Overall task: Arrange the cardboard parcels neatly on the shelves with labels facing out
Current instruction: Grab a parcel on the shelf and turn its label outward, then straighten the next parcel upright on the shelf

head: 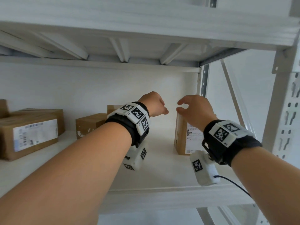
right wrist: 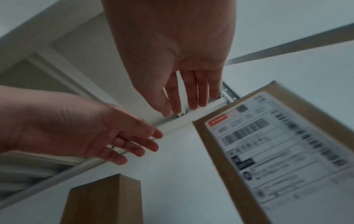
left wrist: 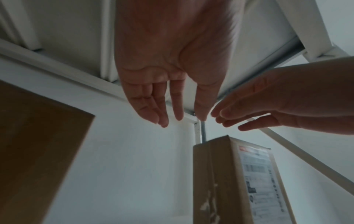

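Observation:
A tall cardboard parcel (head: 182, 137) stands upright at the right end of the white shelf (head: 162, 176), its printed label (head: 193, 137) facing out. My right hand (head: 181, 106) hovers just above its top edge, fingers loosely spread and holding nothing. My left hand (head: 155, 106) is raised beside it to the left, also empty. In the left wrist view the left hand (left wrist: 182, 119) has straight fingers above the parcel (left wrist: 216, 181). In the right wrist view the right hand (right wrist: 180, 110) is open above the label (right wrist: 277, 151).
A flat parcel (head: 29, 137) with its label facing out lies at the shelf's left end, another stacked behind it. A small parcel (head: 89, 124) sits mid-shelf with one more behind (head: 113, 108). An upper shelf (head: 146, 34) is close overhead; a metal upright (head: 279, 111) stands at right.

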Tool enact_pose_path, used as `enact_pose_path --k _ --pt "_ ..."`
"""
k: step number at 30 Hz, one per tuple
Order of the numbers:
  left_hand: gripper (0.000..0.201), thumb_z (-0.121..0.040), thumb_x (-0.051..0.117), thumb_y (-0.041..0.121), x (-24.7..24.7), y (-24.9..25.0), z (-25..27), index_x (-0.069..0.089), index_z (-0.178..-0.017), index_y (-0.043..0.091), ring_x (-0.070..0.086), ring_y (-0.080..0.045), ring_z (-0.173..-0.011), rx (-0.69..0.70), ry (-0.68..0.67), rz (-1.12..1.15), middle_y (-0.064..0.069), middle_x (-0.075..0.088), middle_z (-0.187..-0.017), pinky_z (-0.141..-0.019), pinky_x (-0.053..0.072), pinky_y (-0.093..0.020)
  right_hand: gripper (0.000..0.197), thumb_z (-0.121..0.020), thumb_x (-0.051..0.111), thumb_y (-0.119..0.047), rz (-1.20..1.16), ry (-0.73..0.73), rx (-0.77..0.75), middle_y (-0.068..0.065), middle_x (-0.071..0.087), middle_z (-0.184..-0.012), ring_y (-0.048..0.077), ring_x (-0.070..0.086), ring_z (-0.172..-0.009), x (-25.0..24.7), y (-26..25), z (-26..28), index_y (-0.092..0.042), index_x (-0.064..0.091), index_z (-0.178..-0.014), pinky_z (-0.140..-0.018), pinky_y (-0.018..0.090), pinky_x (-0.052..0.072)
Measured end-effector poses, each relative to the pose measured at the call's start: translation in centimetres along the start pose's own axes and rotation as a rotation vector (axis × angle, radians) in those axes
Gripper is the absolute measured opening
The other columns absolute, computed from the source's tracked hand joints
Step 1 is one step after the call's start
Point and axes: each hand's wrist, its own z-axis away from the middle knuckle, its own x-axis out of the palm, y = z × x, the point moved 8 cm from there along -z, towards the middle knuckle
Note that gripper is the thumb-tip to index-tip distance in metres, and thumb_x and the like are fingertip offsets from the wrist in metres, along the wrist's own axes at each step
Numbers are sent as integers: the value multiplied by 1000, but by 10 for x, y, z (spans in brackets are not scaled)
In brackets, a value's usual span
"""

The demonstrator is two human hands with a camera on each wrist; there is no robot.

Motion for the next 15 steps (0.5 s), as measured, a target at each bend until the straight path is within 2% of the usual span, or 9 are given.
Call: enact_pose_path --k 2,5,7,8,9,11,13,15 --pt "39 -83 71 29 -16 -12 3 67 -119 15 58 -20 -113 -6 43 -21 -1 62 -126 -85 45 -26 26 -90 57 -30 -1 -33 -31 -6 64 -117 14 59 -106 9 -19 0 -27 65 -114 -82 28 45" --pt "32 -83 69 26 -38 -33 8 71 -113 14 58 -21 -113 -20 76 -46 -1 65 -122 -81 40 -24 26 -88 58 -29 -38 -38 -63 -4 66 -114 15 61 -104 25 -42 -4 -25 67 -112 -87 28 48" --pt "18 -82 67 23 -46 -42 7 70 -95 11 59 -22 -97 -29 98 -51 -4 65 -105 -79 41 -25 25 -87 58 -30 -60 -53 -59 -4 67 -112 14 62 -101 30 -48 -3 -25 67 -110 -86 28 49" --pt "8 -81 65 21 -68 -68 14 64 -86 14 55 -22 -87 -65 125 -62 -3 60 -95 -77 41 -27 24 -87 59 -30 -79 -74 -85 -4 68 -111 14 62 -100 49 -76 -6 -25 67 -110 -86 28 49" --pt "7 -80 63 18 -68 -69 14 57 -83 19 49 -21 -81 -70 131 -63 -2 53 -90 -75 40 -27 24 -87 59 -30 -83 -72 -83 -4 68 -111 14 62 -100 50 -76 -6 -25 67 -109 -86 27 49" --pt "12 -79 60 14 -75 -79 14 52 -84 22 45 -19 -78 -81 155 -59 0 48 -87 -72 41 -28 24 -87 59 -31 -105 -74 -78 -4 68 -111 15 62 -102 54 -83 -6 -25 67 -109 -84 25 46" --pt "13 -80 57 10 -86 -93 16 52 -85 21 47 -19 -78 -95 172 -63 -1 50 -87 -72 45 -29 26 -88 58 -32 -122 -79 -87 -4 67 -112 15 62 -103 64 -96 -6 -24 66 -111 -83 23 43" --pt "14 -82 53 6 -96 -111 19 52 -85 20 47 -19 -79 -112 180 -71 -2 49 -88 -72 42 -28 29 -89 57 -36 -145 -101 -97 -3 66 -113 15 61 -102 75 -113 -6 -23 64 -114 -82 24 43"
